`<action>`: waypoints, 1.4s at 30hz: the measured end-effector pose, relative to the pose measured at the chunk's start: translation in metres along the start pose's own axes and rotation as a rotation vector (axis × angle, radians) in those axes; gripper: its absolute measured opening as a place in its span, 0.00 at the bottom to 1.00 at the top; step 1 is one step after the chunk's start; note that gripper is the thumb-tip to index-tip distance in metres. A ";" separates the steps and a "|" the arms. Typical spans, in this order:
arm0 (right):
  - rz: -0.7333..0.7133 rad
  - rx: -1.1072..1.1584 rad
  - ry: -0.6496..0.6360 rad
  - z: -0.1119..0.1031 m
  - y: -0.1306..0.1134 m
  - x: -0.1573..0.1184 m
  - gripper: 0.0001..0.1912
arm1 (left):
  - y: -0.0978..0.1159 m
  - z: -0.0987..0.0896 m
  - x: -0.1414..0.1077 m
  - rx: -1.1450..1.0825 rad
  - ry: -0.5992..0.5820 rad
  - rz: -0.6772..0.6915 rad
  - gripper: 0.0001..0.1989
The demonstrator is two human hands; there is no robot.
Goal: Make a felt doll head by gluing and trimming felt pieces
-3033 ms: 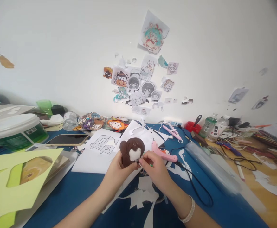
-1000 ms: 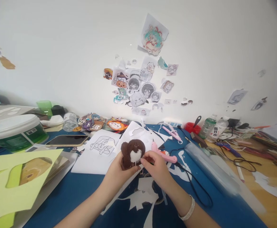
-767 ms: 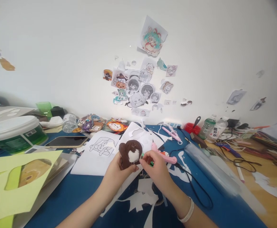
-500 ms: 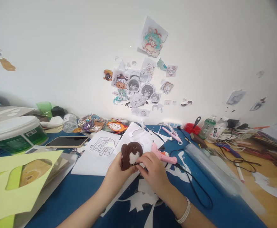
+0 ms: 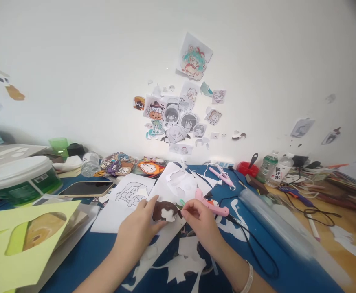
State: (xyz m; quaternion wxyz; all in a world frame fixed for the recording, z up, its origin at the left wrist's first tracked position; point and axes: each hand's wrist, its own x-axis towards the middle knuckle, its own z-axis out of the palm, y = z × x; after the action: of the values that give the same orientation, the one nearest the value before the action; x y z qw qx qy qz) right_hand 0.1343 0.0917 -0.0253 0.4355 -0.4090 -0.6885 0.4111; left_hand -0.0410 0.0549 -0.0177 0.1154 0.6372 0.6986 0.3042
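A brown cutout piece with a white patch (image 5: 158, 211), like the hair and face of a cartoon character, is tilted low over the white paper. My left hand (image 5: 137, 224) grips its left side between thumb and fingers. At its right edge, my right hand (image 5: 201, 219) has thumb and fingertips pinched together; a small dark bit shows at the fingertips, too small to name. Just behind the right hand lies a pink glue gun (image 5: 213, 206), and a small green thing (image 5: 182, 202) shows beside the fingers. Torn white paper scraps (image 5: 185, 260) lie below the hands.
A sheet with a line drawing (image 5: 130, 193) and a phone (image 5: 86, 189) lie to the left, near a white-lidded tub (image 5: 19, 175). Yellow card (image 5: 19, 240) covers the left front. A clear plastic roll (image 5: 275, 221), black cable and bottles (image 5: 268, 167) stand right.
The brown cutout has gone from upright to tilted flatter and lower. My right hand has drawn back slightly right from its face to its edge. The view has tilted up a little.
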 end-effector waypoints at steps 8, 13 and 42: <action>-0.074 0.019 -0.050 0.002 -0.002 -0.005 0.04 | 0.023 0.001 -0.013 -0.315 -0.156 0.126 0.12; -0.368 -0.246 0.043 0.005 -0.002 -0.008 0.05 | 0.027 0.003 -0.018 -0.301 -0.112 0.125 0.11; -0.648 -0.552 0.149 0.008 0.004 -0.011 0.11 | 0.029 0.010 -0.014 -0.558 -0.303 -0.035 0.15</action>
State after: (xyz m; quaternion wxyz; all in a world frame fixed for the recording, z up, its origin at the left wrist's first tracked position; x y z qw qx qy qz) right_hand 0.1305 0.0815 -0.0342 0.4649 -0.3015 -0.8321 0.0226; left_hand -0.0095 0.0439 -0.0126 0.3935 0.6071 0.5740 0.3836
